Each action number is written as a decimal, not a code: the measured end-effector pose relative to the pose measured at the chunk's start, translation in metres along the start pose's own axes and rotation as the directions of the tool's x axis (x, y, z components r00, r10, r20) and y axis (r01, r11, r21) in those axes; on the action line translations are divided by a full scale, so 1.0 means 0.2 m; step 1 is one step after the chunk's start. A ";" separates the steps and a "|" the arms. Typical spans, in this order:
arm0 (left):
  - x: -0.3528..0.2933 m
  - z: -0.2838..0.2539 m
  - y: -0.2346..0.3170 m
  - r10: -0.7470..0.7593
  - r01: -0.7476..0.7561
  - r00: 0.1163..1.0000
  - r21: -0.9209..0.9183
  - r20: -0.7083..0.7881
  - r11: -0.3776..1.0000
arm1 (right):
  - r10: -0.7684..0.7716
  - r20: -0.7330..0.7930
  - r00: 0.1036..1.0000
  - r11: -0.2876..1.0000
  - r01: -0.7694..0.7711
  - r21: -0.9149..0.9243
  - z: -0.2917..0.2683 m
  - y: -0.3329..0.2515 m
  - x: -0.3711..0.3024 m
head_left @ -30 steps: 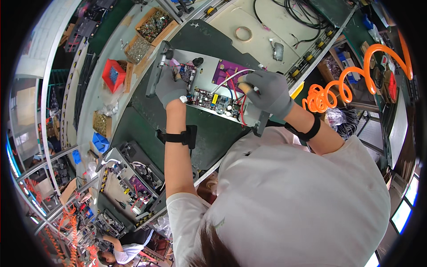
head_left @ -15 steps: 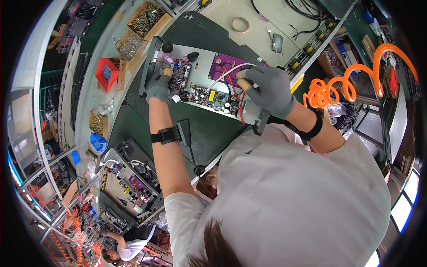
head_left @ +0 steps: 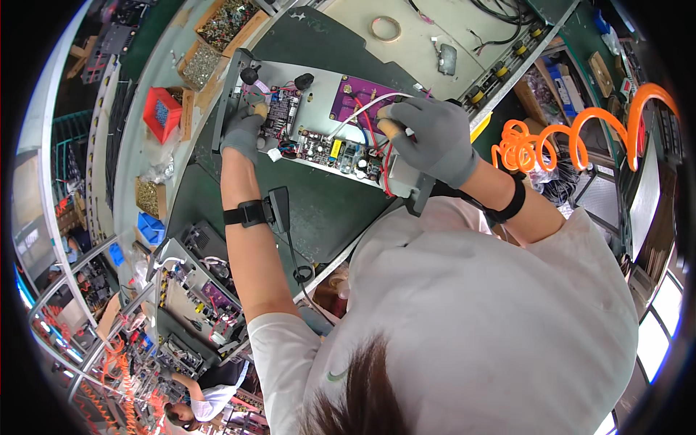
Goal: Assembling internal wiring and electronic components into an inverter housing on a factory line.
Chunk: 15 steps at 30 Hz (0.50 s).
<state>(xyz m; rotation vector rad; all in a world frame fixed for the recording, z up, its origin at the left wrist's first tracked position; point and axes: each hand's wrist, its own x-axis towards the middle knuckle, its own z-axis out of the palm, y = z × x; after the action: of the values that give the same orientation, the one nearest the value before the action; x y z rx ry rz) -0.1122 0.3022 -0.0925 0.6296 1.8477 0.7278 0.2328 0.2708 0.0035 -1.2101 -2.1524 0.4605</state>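
An open metal chassis (head_left: 317, 100) with dark end panels lies across the green work surface in front of me. It carries a dark circuit board (head_left: 281, 114), a purple board (head_left: 348, 98) and a longer power board (head_left: 335, 152) with a yellow part. My left hand (head_left: 243, 132), in a grey glove with tan fingertips, is closed at the left end beside the dark board; what it grips is hidden. Over the right end, my gloved right hand (head_left: 433, 138) has its thumb and finger drawn together near red wires (head_left: 386, 156) and a white cable (head_left: 373, 104). I cannot make out what is pinched.
Left are boxes of screws (head_left: 226, 25), a red bin (head_left: 161, 114) and a blue bin (head_left: 151, 228). A tape roll (head_left: 385, 28) lies on a pale panel beyond. Orange coiled hose (head_left: 580, 119) hangs right. Lower left, another open unit (head_left: 203, 290) stands near a co-worker (head_left: 206, 402).
The whole view has shifted slightly, so the chassis and bins appear further left. Both hands stay at the same ends of the chassis, with little change in their grip.
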 end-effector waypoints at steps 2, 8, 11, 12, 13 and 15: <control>-0.03 0.01 0.00 0.003 -0.001 0.999 -0.086 0.034 0.996 | -0.011 -0.003 1.000 1.000 0.011 0.010 -0.02 -0.01 0.00; -0.30 0.12 0.00 0.259 -0.283 0.956 -0.204 -0.138 0.937 | -0.010 0.051 0.999 1.000 0.009 0.011 -0.03 -0.02 0.00; -0.47 0.17 -0.13 0.604 -0.642 0.678 0.062 -0.419 0.764 | 0.063 0.092 0.994 0.996 -0.068 0.058 -0.08 -0.07 0.03; -0.52 0.21 -0.16 0.668 -0.671 0.637 0.150 -0.384 0.726 | 0.046 0.084 0.995 0.997 -0.051 0.059 -0.10 -0.08 0.05; -0.58 0.25 -0.18 0.724 -0.691 0.596 0.240 -0.347 0.682 | 0.024 0.091 0.996 0.998 -0.029 0.059 -0.12 -0.11 0.09; -0.69 0.32 -0.17 0.698 -0.661 0.649 0.230 -0.303 0.714 | -0.027 0.093 0.995 1.000 0.027 -0.007 -0.16 -0.19 0.18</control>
<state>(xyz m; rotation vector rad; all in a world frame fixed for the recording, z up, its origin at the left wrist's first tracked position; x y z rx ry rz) -0.0065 0.1946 -0.0525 1.3831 1.9860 1.3327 0.2156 0.2808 0.0613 -1.1836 -2.2481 0.5062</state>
